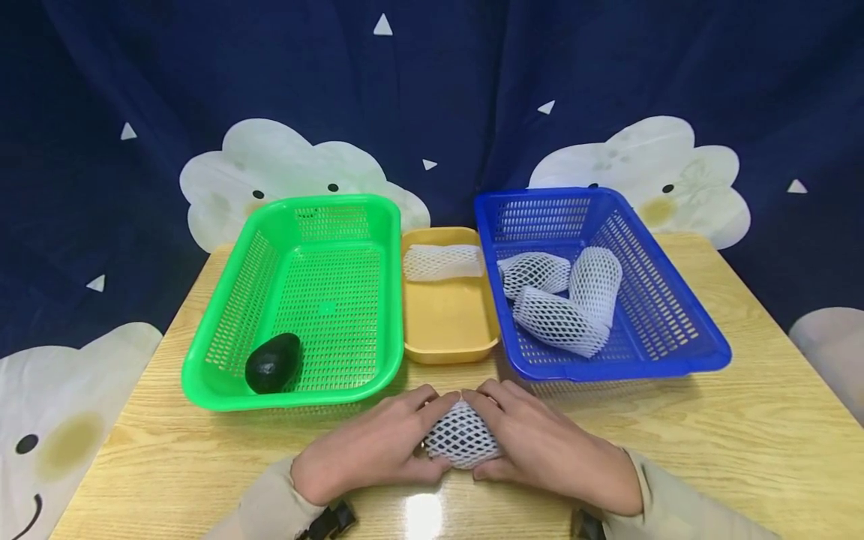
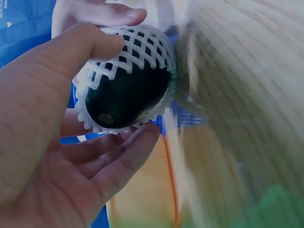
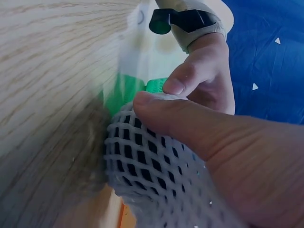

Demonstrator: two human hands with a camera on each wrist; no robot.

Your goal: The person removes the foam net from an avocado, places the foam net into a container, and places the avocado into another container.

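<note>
Between my two hands, low over the near part of the table, is a dark avocado [image 2: 128,97] partly inside a white foam net sleeve [image 1: 462,435]. In the left wrist view its end pokes bare out of the sleeve's mouth. My left hand [image 1: 388,442] holds it from the left, thumb on one side of the netting and fingers on the other. From the right, my right hand [image 1: 533,446] grips the netted part, its thumb pressing the mesh in the right wrist view. The fingers behind the sleeve are hidden there.
A green basket [image 1: 391,300] at the left holds another dark avocado [image 1: 273,364]. Between the baskets, a yellow tray [image 1: 448,322] contains a flat foam sleeve [image 1: 443,262]. At the right, a blue basket [image 1: 668,307] has several netted items [image 1: 563,322] in it. A dark curtain [image 1: 445,90] hangs behind.
</note>
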